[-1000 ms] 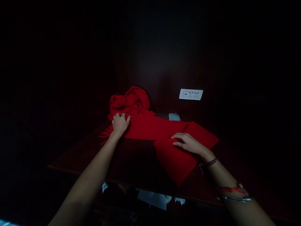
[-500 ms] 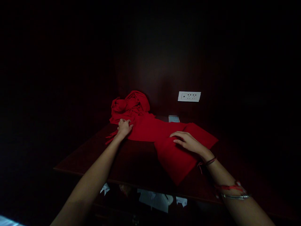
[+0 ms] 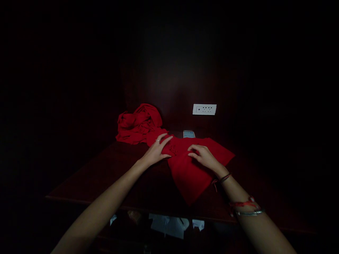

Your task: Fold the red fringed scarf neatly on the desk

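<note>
A red scarf lies part-folded across a dark wooden desk, its near corner pointing toward the front edge. On its left end, over gathered fabric and strands, rests my left hand, thumb and fingers spread. My right hand is over the middle of the scarf, fingers loosely bent and a gap between them and the thumb. Both hands are open; the right fingertips touch or nearly touch the fabric. Behind my left hand, a rumpled heap of red fabric sits at the back left; whether it joins the scarf I cannot tell.
The dark desk ends at a front edge below my forearms. A phone-like object with a lit face is behind the scarf. A white socket plate is on the back wall. Pale papers show under the desk edge.
My left hand has moved right, bringing the scarf's fringed left end inward over the rest, and its fingers have spread. My right hand stays over the scarf. The view has shifted slightly right.
</note>
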### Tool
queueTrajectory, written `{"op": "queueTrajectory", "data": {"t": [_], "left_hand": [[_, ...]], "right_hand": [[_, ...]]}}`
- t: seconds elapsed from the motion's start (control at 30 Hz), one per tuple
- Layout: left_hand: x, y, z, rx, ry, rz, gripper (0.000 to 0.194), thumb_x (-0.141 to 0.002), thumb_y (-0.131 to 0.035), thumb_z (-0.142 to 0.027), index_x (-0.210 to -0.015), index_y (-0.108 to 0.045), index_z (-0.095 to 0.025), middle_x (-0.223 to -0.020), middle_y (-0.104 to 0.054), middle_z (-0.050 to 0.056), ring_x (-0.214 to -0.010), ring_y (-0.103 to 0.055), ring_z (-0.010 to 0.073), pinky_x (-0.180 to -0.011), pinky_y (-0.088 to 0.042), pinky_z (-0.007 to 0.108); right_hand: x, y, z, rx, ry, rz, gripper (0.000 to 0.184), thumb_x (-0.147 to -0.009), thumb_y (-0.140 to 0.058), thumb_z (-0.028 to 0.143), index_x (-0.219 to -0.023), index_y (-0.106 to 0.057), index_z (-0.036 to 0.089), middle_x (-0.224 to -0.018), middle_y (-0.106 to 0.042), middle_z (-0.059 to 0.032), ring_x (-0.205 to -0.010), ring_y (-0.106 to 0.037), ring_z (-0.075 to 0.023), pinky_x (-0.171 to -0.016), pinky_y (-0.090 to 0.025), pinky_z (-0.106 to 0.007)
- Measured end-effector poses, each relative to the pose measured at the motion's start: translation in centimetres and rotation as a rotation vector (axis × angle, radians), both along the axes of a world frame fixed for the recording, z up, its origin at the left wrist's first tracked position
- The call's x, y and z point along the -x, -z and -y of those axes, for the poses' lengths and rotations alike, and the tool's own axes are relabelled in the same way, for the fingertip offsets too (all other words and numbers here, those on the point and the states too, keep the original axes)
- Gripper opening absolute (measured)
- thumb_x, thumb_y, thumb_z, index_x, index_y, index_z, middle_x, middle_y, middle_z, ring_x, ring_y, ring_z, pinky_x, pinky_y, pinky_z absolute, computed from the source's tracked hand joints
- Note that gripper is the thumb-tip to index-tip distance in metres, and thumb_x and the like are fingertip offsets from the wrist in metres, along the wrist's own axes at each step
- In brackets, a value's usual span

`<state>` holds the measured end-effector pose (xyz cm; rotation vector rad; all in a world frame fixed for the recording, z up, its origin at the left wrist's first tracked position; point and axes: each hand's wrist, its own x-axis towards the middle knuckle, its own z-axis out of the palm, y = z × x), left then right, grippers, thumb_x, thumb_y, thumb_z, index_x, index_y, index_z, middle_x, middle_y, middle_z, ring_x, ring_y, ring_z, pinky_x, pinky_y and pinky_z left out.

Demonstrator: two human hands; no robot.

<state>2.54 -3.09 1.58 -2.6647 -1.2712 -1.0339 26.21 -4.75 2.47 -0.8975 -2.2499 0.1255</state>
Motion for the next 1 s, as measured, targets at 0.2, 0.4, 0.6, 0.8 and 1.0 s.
{"op": "queueTrajectory", "data": {"t": [0.2,0.4,0.6,0.8,1.0], "left_hand": [[2.6,0.7,-1.2,0.356,-0.178,-0.037,0.056,-0.066,-0.060,-0.025,-0.118,-0.041,-0.016,-0.108,-0.053,0.007,-0.102,-0.048,0.0222,-0.087,-0.036,0.029],[0.7,-2.2,-1.3,-0.074,-0.341,0.088,0.039,-0.073,-0.048,-0.011,-0.111,-0.046,-0.016,-0.108,-0.050,0.008,-0.100,-0.046,0.0208,-0.089,-0.034,0.032],[-4.1,-2.5,-3.1,0.336,0.382,0.025,0.027,-0.067,-0.056,-0.011,-0.093,-0.055,-0.017,-0.098,-0.055,0.004,-0.097,-0.048,0.0154,-0.085,-0.036,0.027],[-3.2,-0.7,-3.4,0.345,0.184,0.048,0.044,-0.061,-0.064,-0.022,-0.102,-0.048,-0.014,-0.102,-0.052,0.008,-0.096,-0.048,0.0193,-0.082,-0.037,0.031],[-2.7,-0.6,-2.3,0.476,0.144,-0.155,0.044,-0.065,-0.056,-0.018,-0.109,-0.050,-0.019,-0.098,-0.058,0.004,-0.089,-0.053,0.0194,-0.078,-0.038,0.026]], "right_hand": [[0.0,0.5,-0.3,0.027,-0.037,0.064,0.008,-0.076,-0.049,0.020,-0.078,-0.056,0.017,-0.076,-0.060,-0.0035,-0.069,-0.053,-0.0139,-0.065,-0.039,-0.024],[0.0,0.2,-0.2,0.008,-0.034,0.037,0.009,-0.077,-0.049,0.020,-0.076,-0.057,0.017,-0.075,-0.059,-0.0035,-0.070,-0.053,-0.0144,-0.066,-0.039,-0.025],[0.1,0.0,0.0,-0.069,0.014,-0.078,0.008,-0.077,-0.048,0.020,-0.078,-0.056,0.018,-0.078,-0.058,-0.0037,-0.074,-0.052,-0.0150,-0.069,-0.039,-0.026],[0.2,0.1,-0.1,-0.070,0.069,-0.146,0.007,-0.077,-0.048,0.021,-0.079,-0.055,0.019,-0.082,-0.059,-0.0034,-0.079,-0.052,-0.0165,-0.073,-0.037,-0.028],[0.4,-0.1,-0.1,-0.049,0.072,-0.148,0.008,-0.077,-0.046,0.019,-0.076,-0.054,0.019,-0.080,-0.059,-0.0038,-0.077,-0.052,-0.0166,-0.072,-0.037,-0.028]]}}
